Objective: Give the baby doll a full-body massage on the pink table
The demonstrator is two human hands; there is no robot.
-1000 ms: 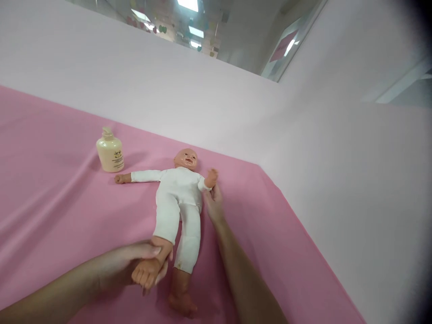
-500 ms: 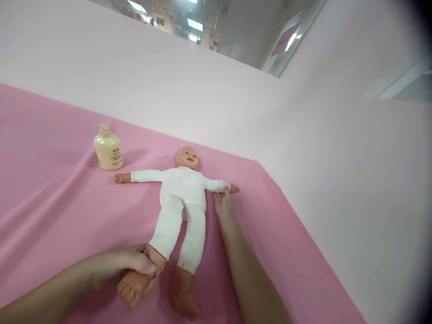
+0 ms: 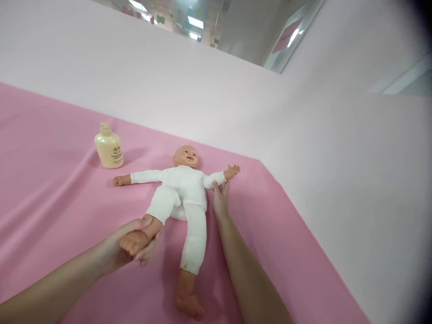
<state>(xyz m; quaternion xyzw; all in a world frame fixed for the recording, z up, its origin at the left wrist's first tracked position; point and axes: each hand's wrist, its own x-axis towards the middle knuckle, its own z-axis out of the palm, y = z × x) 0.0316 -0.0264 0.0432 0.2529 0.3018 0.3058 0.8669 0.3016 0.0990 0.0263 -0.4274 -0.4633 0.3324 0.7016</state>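
A baby doll [image 3: 184, 189] in a white bodysuit lies face up on a pink cloth [image 3: 54, 198], arms spread wide. My left hand [image 3: 130, 245] grips the doll's left-side foot and ankle, with that leg bent up toward its body. My right hand [image 3: 221, 200] rests under the doll's arm on the right, fingers touching its sleeve. The doll's other leg lies straight, foot toward me.
A cream pump bottle [image 3: 108, 147] stands on the cloth to the left of the doll's head. Pale pink walls [image 3: 337, 148] rise behind and to the right of the cloth, meeting at a corner.
My left hand has pushed the doll's foot up toward its body, bending the knee. The doll's arm on the right has lifted slightly, my right hand still against it.
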